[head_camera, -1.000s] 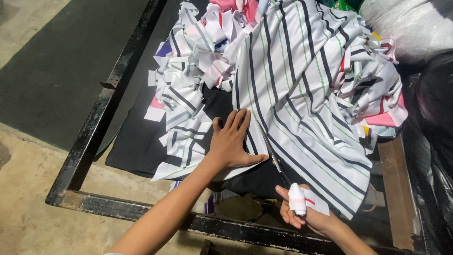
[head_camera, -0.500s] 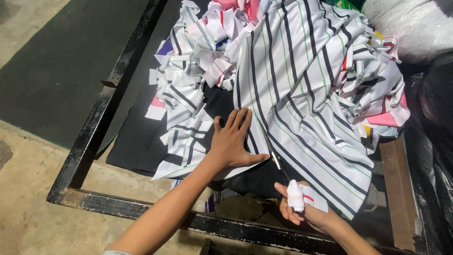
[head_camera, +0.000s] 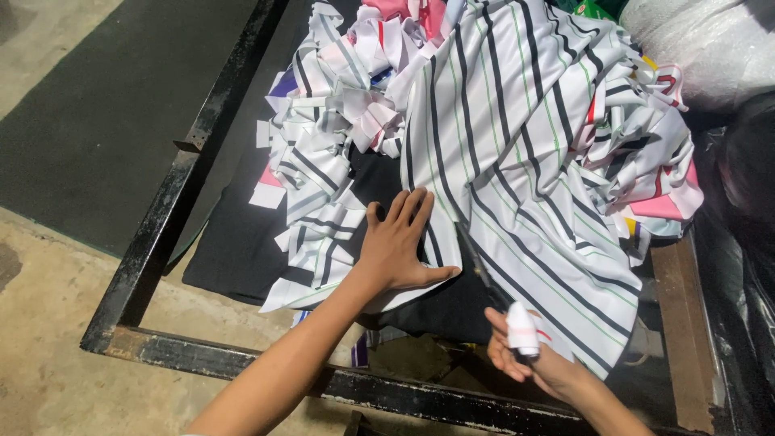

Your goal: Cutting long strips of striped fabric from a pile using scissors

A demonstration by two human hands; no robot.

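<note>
Two hands: left hand (head_camera: 397, 246) flat on striped cloth (head_camera: 517, 153), right hand (head_camera: 529, 355) apparently scissoring beside.

two bare hands show: one left hand (head_camera: 397, 246) and one right hand (head_camera: 529, 359). one pair of dark-bladed scissors (head_camera: 483, 274). one white bandage wrapped round a finger (head_camera: 521, 329). one large white cloth sheet with dark and green stripes (head_camera: 517, 153). one black rusty metal frame (head_camera: 169, 218). one white plastic sack (head_camera: 710, 48). the small striped fabric offcuts (head_camera: 323, 186) lie heaped, too many and too tangled to count.
</note>
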